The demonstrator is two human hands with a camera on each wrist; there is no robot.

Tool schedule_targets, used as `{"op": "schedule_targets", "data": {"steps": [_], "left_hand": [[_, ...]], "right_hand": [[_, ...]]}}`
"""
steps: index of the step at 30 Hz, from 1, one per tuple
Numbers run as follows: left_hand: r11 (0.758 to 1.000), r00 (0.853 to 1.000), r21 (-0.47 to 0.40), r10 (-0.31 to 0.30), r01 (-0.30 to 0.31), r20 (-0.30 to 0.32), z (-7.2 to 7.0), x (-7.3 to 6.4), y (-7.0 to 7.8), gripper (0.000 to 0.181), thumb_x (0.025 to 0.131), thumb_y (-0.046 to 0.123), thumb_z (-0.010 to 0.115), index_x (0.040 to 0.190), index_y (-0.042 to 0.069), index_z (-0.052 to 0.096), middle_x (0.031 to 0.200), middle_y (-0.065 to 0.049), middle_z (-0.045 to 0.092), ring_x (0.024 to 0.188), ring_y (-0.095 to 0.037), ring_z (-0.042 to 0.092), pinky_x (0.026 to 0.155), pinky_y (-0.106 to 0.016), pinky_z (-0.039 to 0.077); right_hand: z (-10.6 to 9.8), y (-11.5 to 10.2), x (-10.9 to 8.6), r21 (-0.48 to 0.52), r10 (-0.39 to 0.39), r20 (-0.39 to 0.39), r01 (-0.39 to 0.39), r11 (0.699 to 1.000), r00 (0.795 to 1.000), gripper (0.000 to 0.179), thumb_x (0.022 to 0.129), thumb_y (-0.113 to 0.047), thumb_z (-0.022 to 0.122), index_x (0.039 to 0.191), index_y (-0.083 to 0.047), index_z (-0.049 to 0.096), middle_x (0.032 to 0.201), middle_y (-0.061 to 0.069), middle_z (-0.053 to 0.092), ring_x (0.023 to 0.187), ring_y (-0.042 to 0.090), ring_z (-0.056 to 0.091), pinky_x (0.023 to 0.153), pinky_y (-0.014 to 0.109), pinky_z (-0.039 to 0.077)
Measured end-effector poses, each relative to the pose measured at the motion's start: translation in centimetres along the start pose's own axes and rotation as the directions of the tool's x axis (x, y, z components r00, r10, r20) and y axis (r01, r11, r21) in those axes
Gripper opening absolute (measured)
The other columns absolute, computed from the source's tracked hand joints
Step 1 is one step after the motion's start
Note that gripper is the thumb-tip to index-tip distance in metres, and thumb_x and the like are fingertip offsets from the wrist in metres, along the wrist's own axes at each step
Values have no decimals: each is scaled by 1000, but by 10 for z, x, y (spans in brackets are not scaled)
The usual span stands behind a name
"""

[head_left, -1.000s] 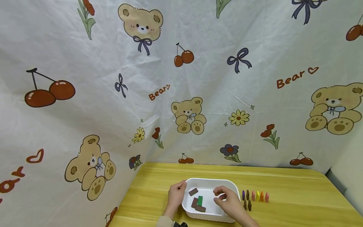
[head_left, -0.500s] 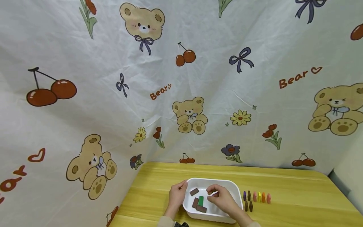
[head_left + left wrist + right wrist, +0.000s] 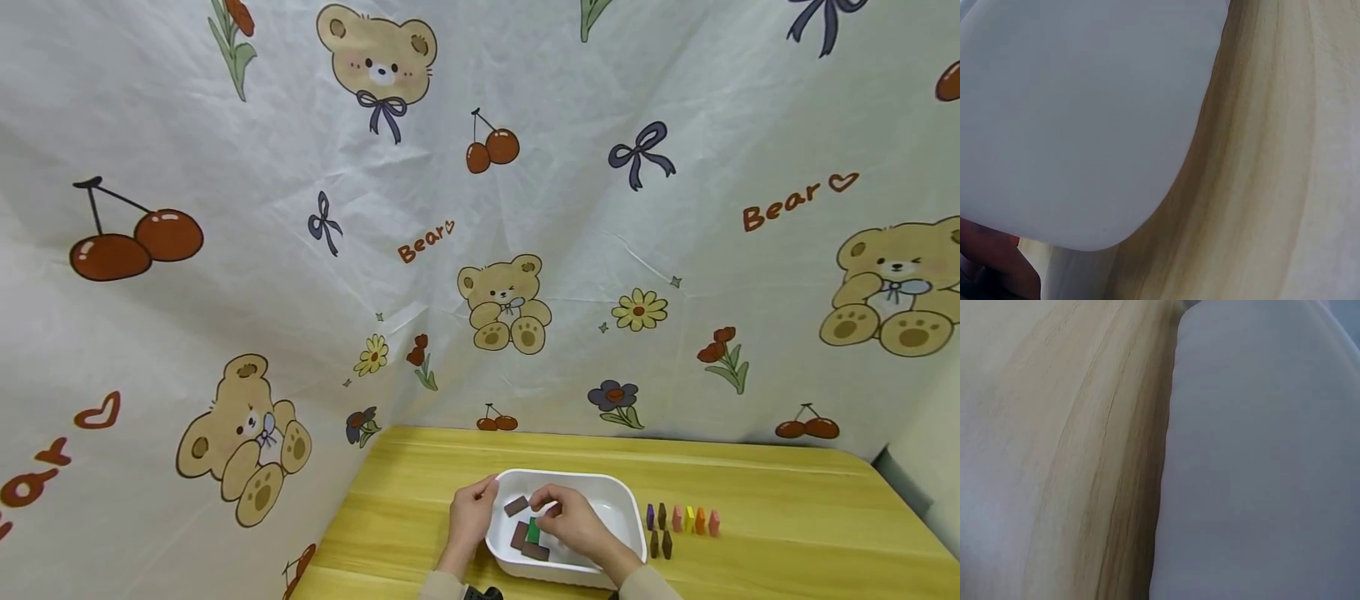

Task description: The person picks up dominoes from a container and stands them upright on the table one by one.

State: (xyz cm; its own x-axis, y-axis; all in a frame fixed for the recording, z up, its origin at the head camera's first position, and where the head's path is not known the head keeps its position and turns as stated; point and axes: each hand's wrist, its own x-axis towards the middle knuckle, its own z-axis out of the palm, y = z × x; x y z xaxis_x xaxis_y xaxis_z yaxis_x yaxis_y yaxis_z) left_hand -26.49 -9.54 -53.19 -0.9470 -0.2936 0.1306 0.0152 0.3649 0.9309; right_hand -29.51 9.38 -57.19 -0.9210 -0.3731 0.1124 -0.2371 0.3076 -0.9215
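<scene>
at the near edge, two beige sleeves (image 3: 441, 586) and a dark object (image 3: 483, 593) (too cropped to make out) are being cut off. the left hand (image 3: 471, 518) is gripping the left rim of a white tray (image 3: 551, 572); its fingertips are partly hiding. inside the tray, toward the left, a near brown block (image 3: 536, 552) is lying before a middle brown block (image 3: 519, 535) and a green block (image 3: 533, 530), while a far brown block (image 3: 516, 506) is lying apart. the right hand (image 3: 573, 525) is reaching over the tray, thumb and fingers parting beside the green block and covering some floor; whether they are touching it, i cannot tell. right of the tray, small coloured blocks (image 3: 689, 519) are standing in two rows on the wooden table (image 3: 795, 517). farthest, a bear-printed cloth (image 3: 570, 208) is hanging.
</scene>
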Motion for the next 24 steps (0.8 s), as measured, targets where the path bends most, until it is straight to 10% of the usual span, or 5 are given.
{"op": "schedule_targets", "data": {"steps": [10,24], "left_hand": [[999,999,-11,-39,39,30,12,21,-39,26,100,22,68,118,6,78,121,-16,75,112,-31,70,91,-43,61],[999,999,-12,-35,35,1,-2,-3,9,26,98,16,67,115,-1,77,116,-21,75,107,-33,71,91,-46,60]], "right_hand": [[11,12,13,-101,6,75,1,995,997,24,78,10,68,98,-3,74,98,10,73,76,16,55,62,22,43],[8,16,10,-208,41,20,-36,978,999,48,59,18,53,94,-8,74,94,10,69,77,18,52,62,21,41]]}}
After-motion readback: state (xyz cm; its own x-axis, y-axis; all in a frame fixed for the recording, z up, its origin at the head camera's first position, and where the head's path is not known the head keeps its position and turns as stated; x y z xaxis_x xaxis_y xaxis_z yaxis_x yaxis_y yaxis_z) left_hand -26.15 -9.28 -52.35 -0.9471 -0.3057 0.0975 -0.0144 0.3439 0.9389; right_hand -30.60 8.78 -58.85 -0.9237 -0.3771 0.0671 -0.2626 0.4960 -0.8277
